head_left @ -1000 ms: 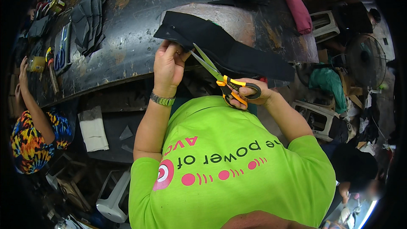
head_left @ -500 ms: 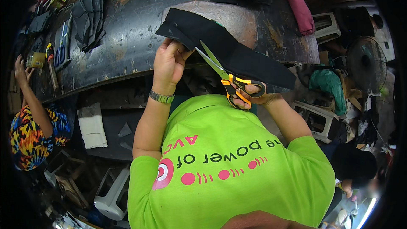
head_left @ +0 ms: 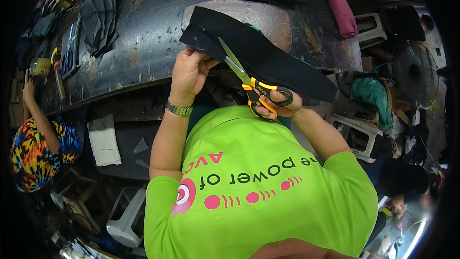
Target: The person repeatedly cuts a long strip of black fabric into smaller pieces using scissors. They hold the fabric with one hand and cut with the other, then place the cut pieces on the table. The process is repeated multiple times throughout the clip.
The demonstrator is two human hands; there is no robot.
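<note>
My left hand (head_left: 188, 77) pinches the lower left edge of a long black fabric piece (head_left: 268, 53), which stretches out to the right over the table's front edge. My right hand (head_left: 283, 105) has its fingers in the handles of scissors (head_left: 245, 77) with orange and black grips. The blades are apart and point up and left, close to my left fingertips. One blade lies over the fabric; the other is near its lower edge, and I cannot tell whether cloth is between them. Part of the fabric's right end passes behind my right hand.
The dark worn table (head_left: 143, 38) carries stacked dark fabric pieces (head_left: 99, 19), a hammer (head_left: 58, 74), blue-handled scissors (head_left: 69, 57) and a maroon roll (head_left: 340, 12). A co-worker's arm (head_left: 40, 117) is at the left. Pale stools (head_left: 125, 218) and a fan (head_left: 414, 74) stand around.
The scissors have shifted slightly left and up with my right hand, and their blades are wider apart. The fabric has slid a little to the right. The co-worker's hands at the left have moved.
</note>
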